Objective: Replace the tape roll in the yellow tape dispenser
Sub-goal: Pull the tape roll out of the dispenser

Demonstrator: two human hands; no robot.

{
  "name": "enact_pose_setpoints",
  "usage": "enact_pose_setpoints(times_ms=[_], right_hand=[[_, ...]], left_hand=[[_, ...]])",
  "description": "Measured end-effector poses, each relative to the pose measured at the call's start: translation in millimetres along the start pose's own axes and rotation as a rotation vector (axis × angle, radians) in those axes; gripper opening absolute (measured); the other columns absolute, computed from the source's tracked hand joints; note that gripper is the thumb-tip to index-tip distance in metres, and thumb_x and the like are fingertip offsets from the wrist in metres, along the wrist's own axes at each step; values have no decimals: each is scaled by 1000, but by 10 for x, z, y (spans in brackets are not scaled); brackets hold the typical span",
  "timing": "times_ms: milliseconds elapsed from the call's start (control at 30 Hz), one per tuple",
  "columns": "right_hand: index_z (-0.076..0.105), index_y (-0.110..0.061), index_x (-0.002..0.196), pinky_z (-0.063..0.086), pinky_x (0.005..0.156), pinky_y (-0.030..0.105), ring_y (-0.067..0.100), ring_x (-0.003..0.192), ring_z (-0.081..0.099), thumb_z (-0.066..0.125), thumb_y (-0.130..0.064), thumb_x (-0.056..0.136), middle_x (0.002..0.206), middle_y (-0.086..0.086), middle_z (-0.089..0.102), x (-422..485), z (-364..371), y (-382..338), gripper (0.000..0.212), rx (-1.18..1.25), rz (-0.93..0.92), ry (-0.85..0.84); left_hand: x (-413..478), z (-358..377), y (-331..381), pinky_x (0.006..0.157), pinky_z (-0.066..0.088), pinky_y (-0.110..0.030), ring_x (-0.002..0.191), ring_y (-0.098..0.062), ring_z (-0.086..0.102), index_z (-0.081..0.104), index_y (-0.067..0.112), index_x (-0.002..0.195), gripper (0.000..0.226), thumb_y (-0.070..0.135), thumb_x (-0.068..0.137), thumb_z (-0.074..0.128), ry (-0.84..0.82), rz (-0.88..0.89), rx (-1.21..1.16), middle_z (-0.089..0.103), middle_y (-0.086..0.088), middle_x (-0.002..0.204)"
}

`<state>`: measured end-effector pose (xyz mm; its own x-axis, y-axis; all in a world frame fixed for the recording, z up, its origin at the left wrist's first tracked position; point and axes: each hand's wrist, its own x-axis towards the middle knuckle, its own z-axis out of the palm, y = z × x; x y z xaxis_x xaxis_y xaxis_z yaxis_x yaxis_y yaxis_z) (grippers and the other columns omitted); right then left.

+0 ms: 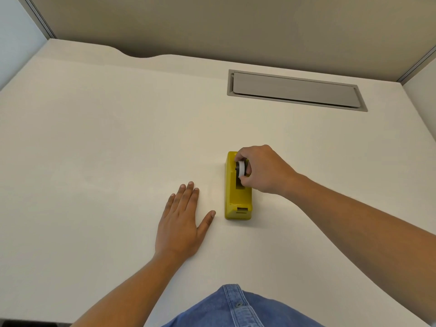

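The yellow tape dispenser (232, 194) stands on the white desk (106, 138), its cutter end toward me. A white tape roll (241, 169) on a dark core sits upright in the dispenser's slot at the far end. My right hand (264, 171) comes in from the right, fingers closed around the roll from above. Flat on the desk, just left of the dispenser, rests my left hand (181, 223) with fingers spread, holding nothing and not touching the dispenser.
A grey cable-tray lid (295, 90) is set flush into the desk at the back right. Beige partition walls (212, 24) close off the back and sides. My blue denim shirt (238, 308) shows at the bottom edge.
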<state>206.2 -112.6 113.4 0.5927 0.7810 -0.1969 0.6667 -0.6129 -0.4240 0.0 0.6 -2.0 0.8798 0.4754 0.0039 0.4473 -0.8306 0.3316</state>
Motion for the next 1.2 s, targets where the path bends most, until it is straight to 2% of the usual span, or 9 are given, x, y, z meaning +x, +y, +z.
enact_pose_setpoints(times_ms=[233,533,633,833,1000,1100,1200], right_hand=[[66,-25,107,55,72,33,15,82,56,71,-17,71,99,-3,63,7,15,-2,37,-16,-21,-14],[67,-22,104,55,73,39,21,88,56,68,-16,74,101,1,63,20,-71,-88,31,-143,-56,-71],[67,-21,103,56,71,39,21,86,57,68,-15,74,99,1,64,14,-101,-105,30,-139,-60,-76],[67,-21,98,50,63,28,17,77,55,70,-14,71,94,-1,64,8,-209,-153,29,-74,-74,-18],[66,-22,96,55,66,35,16,77,57,67,-14,72,89,-3,62,-206,-202,-219,26,-58,-87,-26],[67,-22,97,56,68,39,16,77,59,65,-15,74,88,-3,63,-351,-162,-277,24,-53,-117,-36],[65,-26,96,56,70,41,15,78,59,64,-17,77,88,-6,63,-483,-139,-305,21,-43,-118,-40]], left_hand=[[-7,5,-9,119,2,-31,150,-10,6,21,20,153,76,69,95,16,3,7,2,17,3,163],[-3,19,-11,120,5,-32,150,-10,7,22,20,153,76,69,95,17,7,4,5,18,3,163],[0,19,-12,120,5,-33,150,-10,6,21,21,153,76,69,95,17,2,1,-1,17,3,163],[-7,29,-18,119,3,-32,149,-9,3,19,22,153,76,70,94,16,5,-1,-5,14,4,163],[-3,34,-10,120,4,-32,150,-11,6,20,21,153,77,70,94,16,15,0,-5,16,3,163],[-7,-9,-10,120,8,-32,150,-11,11,30,21,150,73,68,95,19,24,-3,-85,22,4,162],[-23,-158,31,115,25,-30,145,-11,27,48,21,139,60,58,94,36,67,-52,-329,40,5,154]])
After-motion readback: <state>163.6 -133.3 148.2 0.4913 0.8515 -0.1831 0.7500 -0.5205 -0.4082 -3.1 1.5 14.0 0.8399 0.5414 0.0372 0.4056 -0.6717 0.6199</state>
